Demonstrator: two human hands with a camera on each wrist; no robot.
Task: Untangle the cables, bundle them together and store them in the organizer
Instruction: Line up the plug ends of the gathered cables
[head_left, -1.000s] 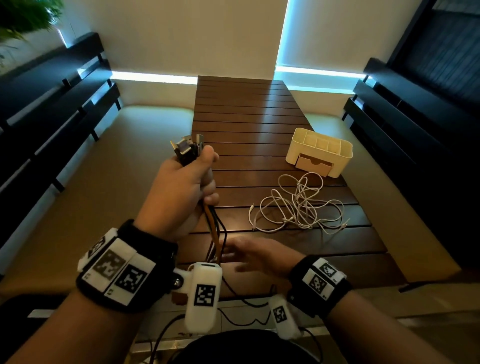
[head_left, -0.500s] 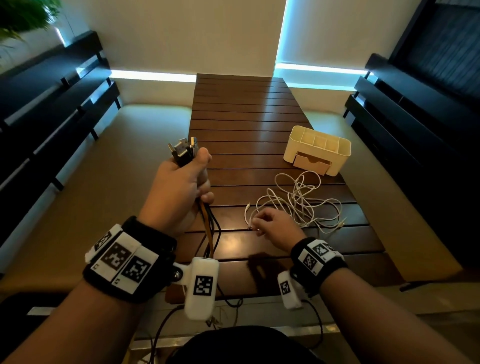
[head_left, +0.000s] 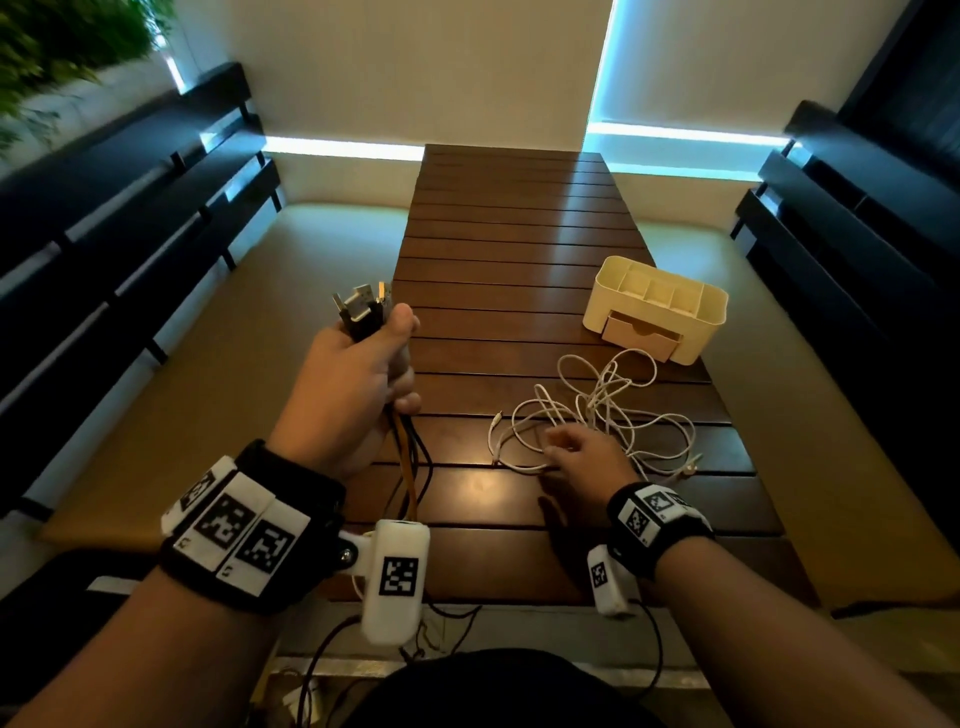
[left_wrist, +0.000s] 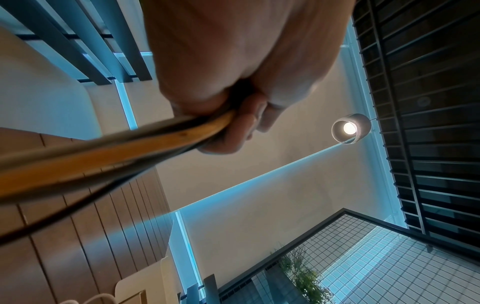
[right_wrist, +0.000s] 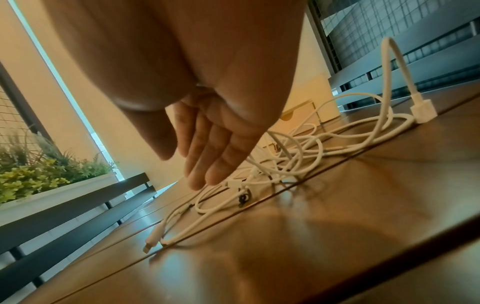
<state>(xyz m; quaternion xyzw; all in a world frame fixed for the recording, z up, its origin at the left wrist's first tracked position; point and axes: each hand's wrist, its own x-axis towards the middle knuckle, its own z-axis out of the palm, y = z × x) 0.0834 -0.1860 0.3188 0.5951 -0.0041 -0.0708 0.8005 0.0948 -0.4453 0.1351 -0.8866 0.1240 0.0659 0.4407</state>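
Note:
My left hand (head_left: 358, 384) is raised above the table's left edge and grips a bundle of black and orange cables (head_left: 410, 467); their plugs (head_left: 361, 306) stick up out of the fist. In the left wrist view the same cables (left_wrist: 124, 152) run out from under the curled fingers (left_wrist: 233, 131). A tangle of white cables (head_left: 608, 415) lies on the wooden table (head_left: 519, 234). My right hand (head_left: 576, 457) hovers low over the tangle's near left side, its fingers (right_wrist: 207, 156) straight and just above the white cables (right_wrist: 298, 152). The cream organizer (head_left: 654, 306) stands beyond the tangle.
Beige cushioned benches (head_left: 208, 364) with dark slatted backs run along both sides of the table. A planter with green plants (right_wrist: 39, 174) stands to the left. Black wires (head_left: 322, 660) hang from the wrist cameras near my body.
My right hand has moved from the near table edge forward and to the right onto the white tangle. The left hand has kept its grip on the black and orange bundle.

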